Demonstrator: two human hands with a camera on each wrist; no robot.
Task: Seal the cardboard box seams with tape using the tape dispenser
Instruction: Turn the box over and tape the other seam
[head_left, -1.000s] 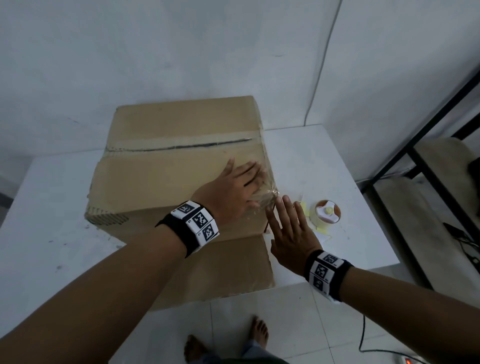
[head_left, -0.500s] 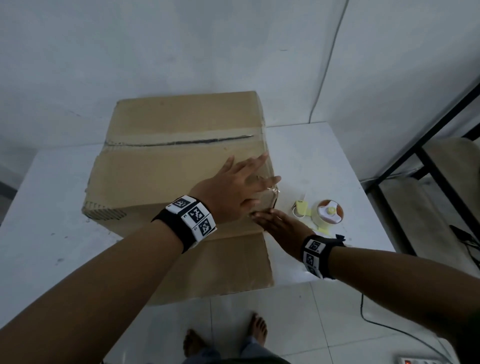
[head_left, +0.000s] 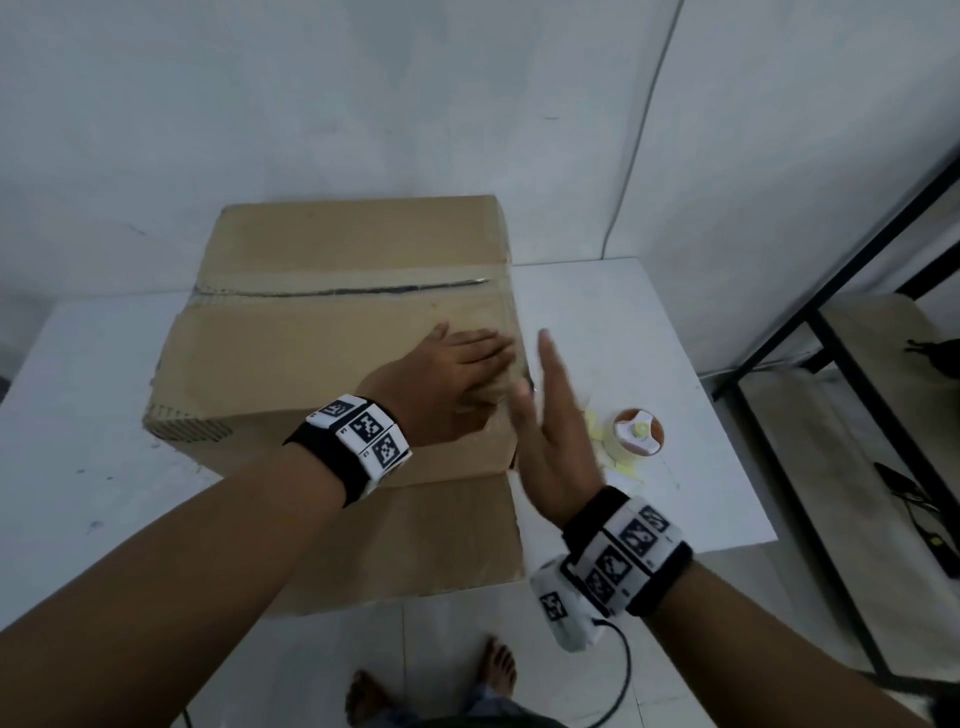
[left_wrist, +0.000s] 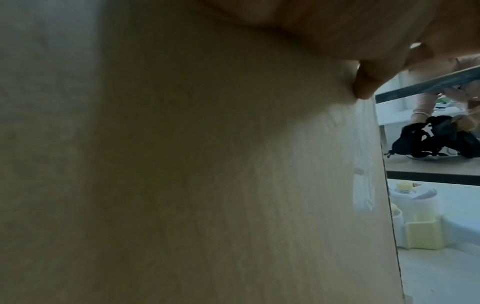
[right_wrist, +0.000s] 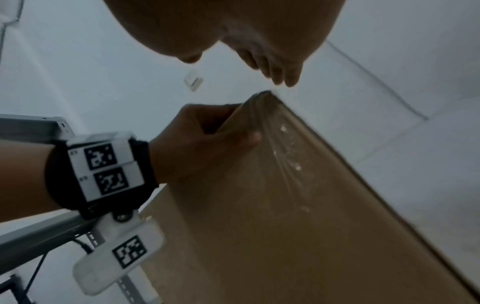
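A cardboard box (head_left: 343, 332) sits on a white table (head_left: 613, 312). The left hand (head_left: 457, 374) lies flat on its top right edge, fingers straight. The right hand (head_left: 556, 431) hovers edge-on beside the box, fingers extended, holding nothing. The tape dispenser (head_left: 636, 439) rests near the table's right edge.

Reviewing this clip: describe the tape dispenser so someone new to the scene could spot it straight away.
Start from the big cardboard box on the white table. On the bare tabletop to its right, just past the raised right hand, sits the tape dispenser. It is the only small object there: pale yellow, with a round brownish top and white hub.
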